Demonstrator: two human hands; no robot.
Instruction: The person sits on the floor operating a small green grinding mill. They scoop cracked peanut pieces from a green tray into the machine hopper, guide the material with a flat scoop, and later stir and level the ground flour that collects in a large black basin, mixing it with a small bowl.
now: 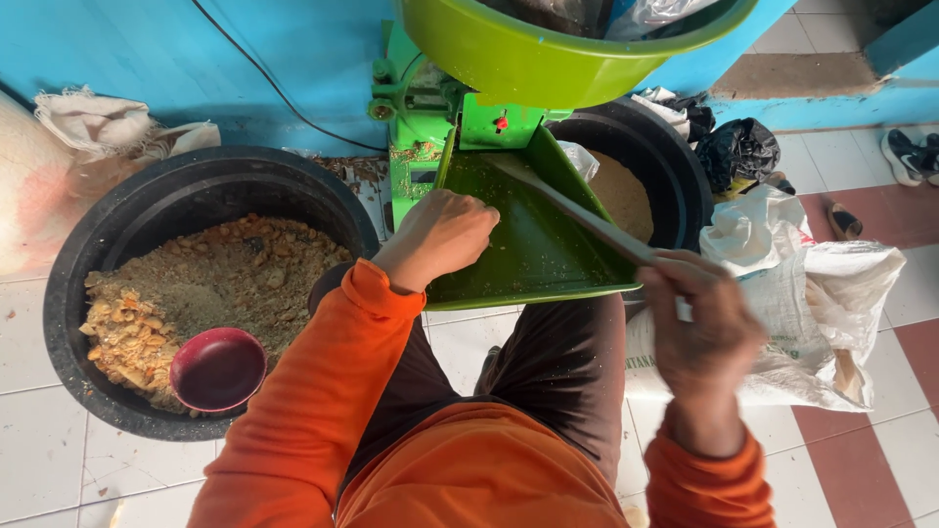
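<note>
The left hand is resting with curled fingers on the green metal feed tray while the right hand, fingers clenched, is poking a long flat wooden stick toward the chute, risking jamming.

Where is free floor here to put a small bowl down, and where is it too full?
Bare white tiles lie below the left black tub, at the picture's lower left. Red and white tiles lie bare below the white sack. Crowded: between the tubs, where the green chute, left hand and right hand with its stick are.
</note>
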